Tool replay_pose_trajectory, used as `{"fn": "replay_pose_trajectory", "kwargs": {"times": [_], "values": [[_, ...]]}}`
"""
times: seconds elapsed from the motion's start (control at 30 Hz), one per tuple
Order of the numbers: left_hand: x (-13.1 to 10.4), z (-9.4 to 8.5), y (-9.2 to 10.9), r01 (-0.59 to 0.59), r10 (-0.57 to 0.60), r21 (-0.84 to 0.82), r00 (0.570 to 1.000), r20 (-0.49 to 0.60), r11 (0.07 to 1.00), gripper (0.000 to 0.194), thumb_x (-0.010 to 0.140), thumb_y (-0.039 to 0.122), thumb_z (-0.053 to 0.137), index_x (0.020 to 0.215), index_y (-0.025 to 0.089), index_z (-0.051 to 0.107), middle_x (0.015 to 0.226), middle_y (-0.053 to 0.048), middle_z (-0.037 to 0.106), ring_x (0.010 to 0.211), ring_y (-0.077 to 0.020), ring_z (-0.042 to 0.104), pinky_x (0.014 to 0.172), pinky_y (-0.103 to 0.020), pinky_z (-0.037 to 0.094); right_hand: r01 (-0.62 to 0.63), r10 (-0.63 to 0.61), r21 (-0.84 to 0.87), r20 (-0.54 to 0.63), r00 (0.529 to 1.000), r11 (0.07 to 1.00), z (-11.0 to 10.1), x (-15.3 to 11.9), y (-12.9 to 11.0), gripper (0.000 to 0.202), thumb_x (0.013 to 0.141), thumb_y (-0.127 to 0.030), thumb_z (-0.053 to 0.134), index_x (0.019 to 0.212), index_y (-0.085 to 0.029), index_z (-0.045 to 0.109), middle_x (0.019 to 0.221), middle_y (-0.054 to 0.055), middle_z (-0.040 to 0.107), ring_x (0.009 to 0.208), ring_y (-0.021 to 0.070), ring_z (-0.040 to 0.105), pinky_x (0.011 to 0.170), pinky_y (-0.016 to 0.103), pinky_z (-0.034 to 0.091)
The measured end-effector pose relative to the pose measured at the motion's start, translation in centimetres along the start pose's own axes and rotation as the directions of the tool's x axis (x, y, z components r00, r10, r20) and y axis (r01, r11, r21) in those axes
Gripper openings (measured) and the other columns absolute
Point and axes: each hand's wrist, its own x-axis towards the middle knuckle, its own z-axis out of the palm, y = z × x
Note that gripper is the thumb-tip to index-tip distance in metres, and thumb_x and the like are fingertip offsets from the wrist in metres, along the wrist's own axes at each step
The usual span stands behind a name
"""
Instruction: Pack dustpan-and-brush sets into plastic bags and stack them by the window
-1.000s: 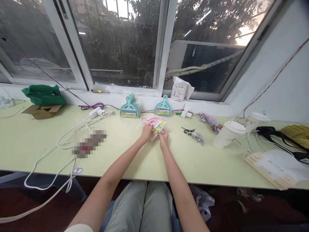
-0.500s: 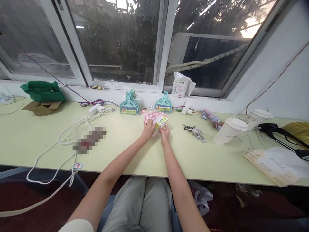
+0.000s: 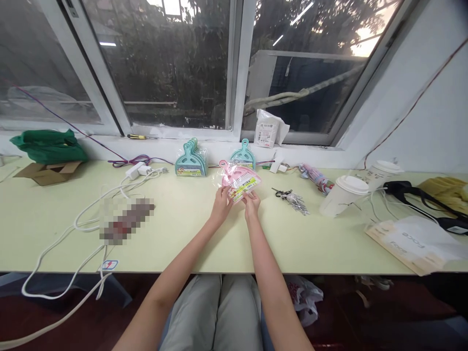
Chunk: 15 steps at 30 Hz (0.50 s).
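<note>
A pink dustpan-shaped set (image 3: pixel 239 174) in clear wrap, with a yellow-green label, is held tilted above the table. My left hand (image 3: pixel 221 204) grips its lower left edge, and my right hand (image 3: pixel 251 202) pinches the lower edge near the label. Behind it a teal set (image 3: pixel 243 155) of the same shape stands against the wall, partly covered by the pink one. Further left, several teal sets (image 3: pixel 190 158) stand upright in a row, one behind another.
On the pale green table (image 3: pixel 175 243) are white cables (image 3: pixel 78 214), a blurred item (image 3: pixel 127 220), keys (image 3: pixel 294 201), a folded umbrella-like item (image 3: pixel 317 179), a paper cup (image 3: pixel 343 196) and a paper bag (image 3: pixel 413 243). A green cloth (image 3: pixel 49 146) lies on an open box (image 3: pixel 49 173).
The pink set has turned more upright and shows more of its face, now overlapping the right teal set. Both hands have moved slightly lower on it. The camera view has shifted a little.
</note>
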Motion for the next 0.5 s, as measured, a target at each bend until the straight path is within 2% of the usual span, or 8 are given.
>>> {"fn": "replay_pose_trajectory", "kwargs": {"times": [0.13,0.23,0.27,0.33,0.4,0.43,0.47,0.5], "values": [[0.7,-0.5,0.6,0.077,-0.081,0.058,0.994,0.077,0.995,0.031,0.085,0.011,0.048,0.112,0.020,0.059,0.107,-0.010,0.059,0.103,-0.0224,0.056,0.089,-0.036,0.044,-0.012,0.011,-0.033,-0.006,1.000,0.999,0.2,-0.3,0.1,0.062,0.050,-0.027,0.084,0.106,-0.013,0.062,0.093,0.008,0.073,0.085,0.0207,0.070,0.075,0.032,0.060],[0.3,-0.6,1.2,0.099,-0.108,0.107,0.991,0.080,0.989,0.023,0.088,0.016,0.047,0.106,0.021,0.062,0.106,-0.010,0.061,0.104,-0.0234,0.056,0.092,-0.038,0.041,-0.001,0.000,-0.053,-0.025,1.000,0.999,0.2,-0.6,0.1,0.059,0.052,-0.029,0.083,0.105,-0.013,0.062,0.094,0.008,0.073,0.086,0.0206,0.070,0.075,0.031,0.060],[0.1,-0.7,1.3,0.106,-0.113,0.109,0.992,0.053,0.988,0.021,0.090,0.021,0.049,0.106,0.022,0.062,0.110,-0.011,0.061,0.108,-0.0247,0.054,0.095,-0.040,0.039,0.004,-0.005,-0.047,-0.030,1.000,0.999,0.1,-0.7,0.0,0.058,0.053,-0.029,0.083,0.105,-0.014,0.062,0.095,0.008,0.073,0.086,0.0206,0.070,0.075,0.031,0.060],[-0.2,-1.0,1.1,0.172,-0.168,0.043,0.982,-0.089,0.984,0.029,0.090,0.033,0.053,0.116,0.022,0.058,0.127,-0.012,0.055,0.121,-0.0271,0.047,0.102,-0.043,0.035,0.011,-0.012,-0.025,-0.042,0.999,1.000,0.1,-0.9,-0.1,0.057,0.053,-0.029,0.083,0.104,-0.014,0.063,0.097,0.008,0.073,0.088,0.0209,0.070,0.076,0.031,0.060],[0.1,-1.3,0.5,0.295,-0.333,-0.173,0.907,-0.259,0.940,0.053,0.088,0.040,0.056,0.136,0.022,0.041,0.144,-0.014,0.040,0.133,-0.0269,0.037,0.105,-0.042,0.035,0.007,-0.007,-0.010,-0.041,0.999,1.000,0.2,-1.1,-0.3,0.055,0.052,-0.028,0.083,0.102,-0.014,0.064,0.097,0.009,0.073,0.089,0.0215,0.070,0.076,0.031,0.060],[0.4,-1.4,0.1,0.351,-0.445,-0.330,0.852,-0.277,0.876,0.063,0.088,0.041,0.056,0.142,0.023,0.030,0.148,-0.015,0.035,0.135,-0.0258,0.036,0.104,-0.041,0.037,0.000,0.000,-0.012,-0.022,1.000,1.000,0.4,-1.2,-0.3,0.053,0.053,-0.028,0.083,0.100,-0.014,0.065,0.098,0.009,0.073,0.089,0.0217,0.070,0.076,0.031,0.060],[0.7,-1.3,-0.4,0.396,-0.550,-0.489,0.805,-0.222,0.777,0.068,0.089,0.042,0.054,0.146,0.024,0.022,0.149,-0.015,0.034,0.134,-0.0249,0.038,0.102,-0.039,0.040,-0.012,0.012,-0.020,0.002,1.000,1.000,0.5,-1.4,-0.3,0.052,0.052,-0.029,0.083,0.099,-0.013,0.065,0.097,0.009,0.073,0.089,0.0221,0.070,0.075,0.031,0.060],[1.0,-1.2,-0.8,0.429,-0.617,-0.627,0.780,-0.107,0.651,0.068,0.090,0.043,0.052,0.147,0.024,0.019,0.146,-0.014,0.039,0.131,-0.0244,0.043,0.099,-0.038,0.044,-0.028,0.029,-0.036,0.030,0.999,0.999,0.7,-1.6,-0.2,0.051,0.052,-0.029,0.084,0.097,-0.013,0.066,0.096,0.010,0.073,0.088,0.0226,0.070,0.075,0.032,0.061]]}}
